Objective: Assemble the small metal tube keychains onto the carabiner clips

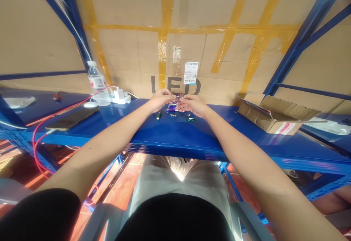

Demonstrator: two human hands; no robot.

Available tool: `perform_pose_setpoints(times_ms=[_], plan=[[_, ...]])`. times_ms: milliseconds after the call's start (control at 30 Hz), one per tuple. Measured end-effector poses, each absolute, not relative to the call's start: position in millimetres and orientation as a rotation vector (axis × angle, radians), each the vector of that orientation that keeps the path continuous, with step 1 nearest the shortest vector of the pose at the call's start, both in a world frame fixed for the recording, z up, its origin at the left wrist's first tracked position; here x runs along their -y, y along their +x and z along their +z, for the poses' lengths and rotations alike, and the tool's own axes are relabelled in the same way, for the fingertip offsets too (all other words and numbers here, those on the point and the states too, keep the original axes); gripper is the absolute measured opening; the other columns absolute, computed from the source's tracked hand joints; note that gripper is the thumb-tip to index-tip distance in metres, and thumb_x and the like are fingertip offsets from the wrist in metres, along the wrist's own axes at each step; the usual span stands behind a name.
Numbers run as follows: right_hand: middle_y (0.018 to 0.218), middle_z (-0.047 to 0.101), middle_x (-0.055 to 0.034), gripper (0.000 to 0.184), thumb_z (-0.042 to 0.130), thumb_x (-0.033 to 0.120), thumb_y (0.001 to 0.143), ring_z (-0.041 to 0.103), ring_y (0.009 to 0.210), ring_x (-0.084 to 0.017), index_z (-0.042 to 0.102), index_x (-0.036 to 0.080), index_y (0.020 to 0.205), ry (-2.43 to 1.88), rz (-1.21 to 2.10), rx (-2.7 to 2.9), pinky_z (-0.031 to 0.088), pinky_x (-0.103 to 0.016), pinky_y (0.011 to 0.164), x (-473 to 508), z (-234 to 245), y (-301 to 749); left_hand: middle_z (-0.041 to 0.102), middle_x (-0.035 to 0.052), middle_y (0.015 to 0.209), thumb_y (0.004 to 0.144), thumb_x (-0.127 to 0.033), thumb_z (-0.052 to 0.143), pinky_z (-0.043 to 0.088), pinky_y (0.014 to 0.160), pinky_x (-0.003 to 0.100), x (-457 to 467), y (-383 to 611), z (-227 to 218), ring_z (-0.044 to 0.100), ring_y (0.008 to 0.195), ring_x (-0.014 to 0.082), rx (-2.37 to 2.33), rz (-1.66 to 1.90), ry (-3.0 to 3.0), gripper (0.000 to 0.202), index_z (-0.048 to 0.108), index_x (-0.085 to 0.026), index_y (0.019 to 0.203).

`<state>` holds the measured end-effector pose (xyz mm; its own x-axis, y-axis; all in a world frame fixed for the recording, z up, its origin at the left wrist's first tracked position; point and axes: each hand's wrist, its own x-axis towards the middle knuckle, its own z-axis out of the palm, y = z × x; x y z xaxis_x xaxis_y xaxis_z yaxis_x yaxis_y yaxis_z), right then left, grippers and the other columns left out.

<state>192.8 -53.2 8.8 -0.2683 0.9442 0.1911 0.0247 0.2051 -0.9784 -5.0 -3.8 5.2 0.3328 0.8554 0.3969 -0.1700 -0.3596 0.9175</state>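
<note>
Over the blue tabletop, my left hand (161,99) and my right hand (194,104) meet with fingertips pinched. Between them is a small purple loop, seemingly a carabiner (181,97), gripped by my right hand. Whatever my left fingertips pinch against it is too small to make out. Just below the hands lie several slim blue and purple metal tubes (172,108), partly hidden by my right fingers. A short green tube (159,116) rests to their left. Nearer me sit several tiny silver pieces (173,115), with a green carabiner (191,119) to the right.
On the left stand a water bottle (98,85) and a white charger on a power strip (120,95); a phone (71,119) lies there with a red cable (61,109). An open cardboard box (270,120) is at right. Large cardboard (131,58) walls the back.
</note>
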Motion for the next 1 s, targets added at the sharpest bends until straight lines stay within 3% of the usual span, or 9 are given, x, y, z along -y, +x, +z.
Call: perform_pose_setpoints(times_ms=[233,433,533,733,867,1000], plan=[[0.081,0.076,-0.0088,0.011,0.068,0.011,0.096,0.077,0.078,-0.019,0.058,0.016,0.096,-0.947,1.21,1.485,0.066,-0.035,0.081,56.4,11.9,188.4,0.069,0.0027,0.08,0.075,-0.008,0.082,0.055,0.08,0.033,3.2,-2.8,0.9,0.068,0.075,0.0132,-0.67,1.196,1.612,0.024,0.066,-0.012,0.093],[0.074,0.073,-0.0074,0.022,0.068,0.013,0.096,0.074,0.072,-0.017,0.057,0.017,0.078,-1.035,1.065,1.545,0.066,-0.032,0.073,51.3,8.7,187.6,0.071,0.0061,0.088,0.074,-0.016,0.082,0.052,0.08,0.036,3.8,-3.8,0.7,0.065,0.075,0.0153,-0.778,1.228,1.792,0.019,0.073,-0.012,0.091],[0.071,0.071,-0.0069,0.023,0.065,0.013,0.098,0.072,0.066,-0.017,0.055,0.017,0.078,-1.034,1.131,1.567,0.065,-0.034,0.069,49.7,7.5,190.0,0.071,0.0059,0.086,0.075,-0.017,0.081,0.051,0.082,0.037,8.8,-3.6,4.0,0.064,0.077,0.0164,-0.851,1.247,1.891,0.016,0.075,-0.013,0.09],[0.056,0.054,0.0036,0.017,0.058,0.01,0.1,0.056,0.049,-0.011,0.061,0.017,0.084,-1.033,1.147,1.599,0.057,-0.027,0.057,51.1,8.8,193.0,0.074,0.0068,0.09,0.077,-0.021,0.079,0.051,0.086,0.036,8.1,-4.2,7.0,0.065,0.085,0.0186,-0.866,1.258,2.022,0.018,0.076,-0.013,0.093],[0.056,0.052,0.0027,0.028,0.056,0.01,0.099,0.055,0.051,-0.01,0.059,0.016,0.072,-1.073,1.039,1.694,0.054,-0.027,0.061,51.8,10.9,195.6,0.076,0.0075,0.098,0.08,-0.021,0.076,0.052,0.089,0.037,2.6,-7.9,6.5,0.066,0.09,0.0203,-0.845,1.244,2.167,0.019,0.077,-0.015,0.098],[0.052,0.053,0.0021,0.035,0.057,0.014,0.098,0.057,0.051,-0.012,0.054,0.018,0.064,-1.231,0.712,1.933,0.048,-0.027,0.06,48.3,10.5,199.3,0.077,0.0073,0.1,0.085,-0.022,0.07,0.051,0.091,0.037,5.8,-10.6,7.4,0.067,0.095,0.0225,-0.845,1.21,2.446,0.013,0.077,-0.017,0.095]])
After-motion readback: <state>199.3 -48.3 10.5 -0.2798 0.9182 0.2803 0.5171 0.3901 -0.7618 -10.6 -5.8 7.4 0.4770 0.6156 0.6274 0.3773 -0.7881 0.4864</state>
